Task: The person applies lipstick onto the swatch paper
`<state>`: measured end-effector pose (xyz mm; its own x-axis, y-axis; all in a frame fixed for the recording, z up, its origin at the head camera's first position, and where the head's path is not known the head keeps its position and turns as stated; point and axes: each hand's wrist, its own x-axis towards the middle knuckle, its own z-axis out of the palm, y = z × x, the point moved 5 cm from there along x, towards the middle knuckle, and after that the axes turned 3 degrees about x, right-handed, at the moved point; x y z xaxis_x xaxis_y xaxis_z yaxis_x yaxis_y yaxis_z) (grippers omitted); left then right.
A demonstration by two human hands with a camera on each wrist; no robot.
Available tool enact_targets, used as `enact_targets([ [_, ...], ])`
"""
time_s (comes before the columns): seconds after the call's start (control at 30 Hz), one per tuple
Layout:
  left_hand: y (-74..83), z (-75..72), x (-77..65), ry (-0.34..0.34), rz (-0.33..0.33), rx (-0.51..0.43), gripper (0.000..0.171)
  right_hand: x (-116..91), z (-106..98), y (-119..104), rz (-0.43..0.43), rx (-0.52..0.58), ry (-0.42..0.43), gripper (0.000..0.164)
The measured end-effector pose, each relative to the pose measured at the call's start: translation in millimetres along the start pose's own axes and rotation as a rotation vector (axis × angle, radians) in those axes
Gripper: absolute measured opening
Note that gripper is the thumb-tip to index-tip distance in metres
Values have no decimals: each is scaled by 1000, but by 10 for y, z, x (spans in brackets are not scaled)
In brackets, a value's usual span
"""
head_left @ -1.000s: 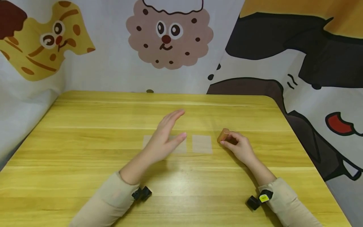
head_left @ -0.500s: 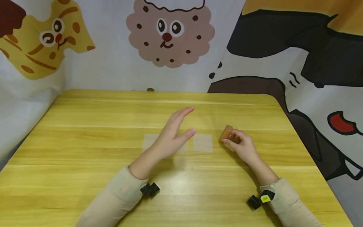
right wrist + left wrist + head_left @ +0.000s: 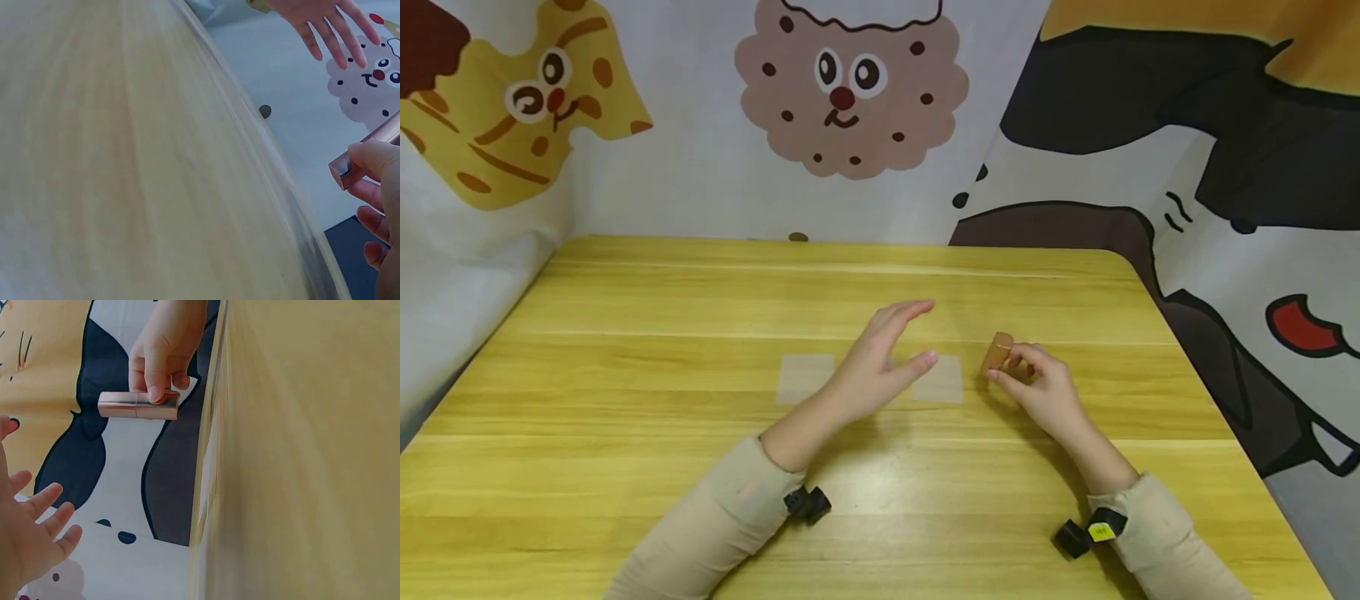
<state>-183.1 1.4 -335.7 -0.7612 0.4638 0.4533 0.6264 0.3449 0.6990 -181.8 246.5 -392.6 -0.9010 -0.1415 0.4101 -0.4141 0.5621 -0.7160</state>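
Observation:
A shiny rose-gold lipstick tube [image 3: 997,353] stands slightly tilted at the right hand's fingertips. My right hand [image 3: 1047,390] pinches it near its lower end between thumb and fingers; a seam crosses the tube [image 3: 138,405] in the left wrist view. To the left of it, my left hand [image 3: 883,367] hovers above the table with fingers extended and thumb apart, holding nothing. A gap separates this hand from the lipstick. In the right wrist view the left hand [image 3: 331,25] shows spread fingers, and the tube's end [image 3: 340,172] pokes out past the right thumb.
Two pale translucent squares show on the wooden table [image 3: 625,375]: a left square [image 3: 805,377] and a right square [image 3: 942,382], the latter partly behind the left fingertips. A cartoon-printed cloth [image 3: 685,125] hangs behind the table. Each wrist carries a small black camera.
My left hand has moved right toward the lipstick, uncovering the left square. The right hand has shifted slightly and tipped the lipstick a little more upright.

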Motion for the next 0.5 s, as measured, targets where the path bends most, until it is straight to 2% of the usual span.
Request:
enact_targets([
  [0.23, -19, 44, -4, 6, 6, -41, 58, -23, 16, -162, -53, 14, 12, 24],
  [0.5, -12, 104, -39, -4, 13, -66, 57, -34, 10, -638, -138, 38, -7, 28],
])
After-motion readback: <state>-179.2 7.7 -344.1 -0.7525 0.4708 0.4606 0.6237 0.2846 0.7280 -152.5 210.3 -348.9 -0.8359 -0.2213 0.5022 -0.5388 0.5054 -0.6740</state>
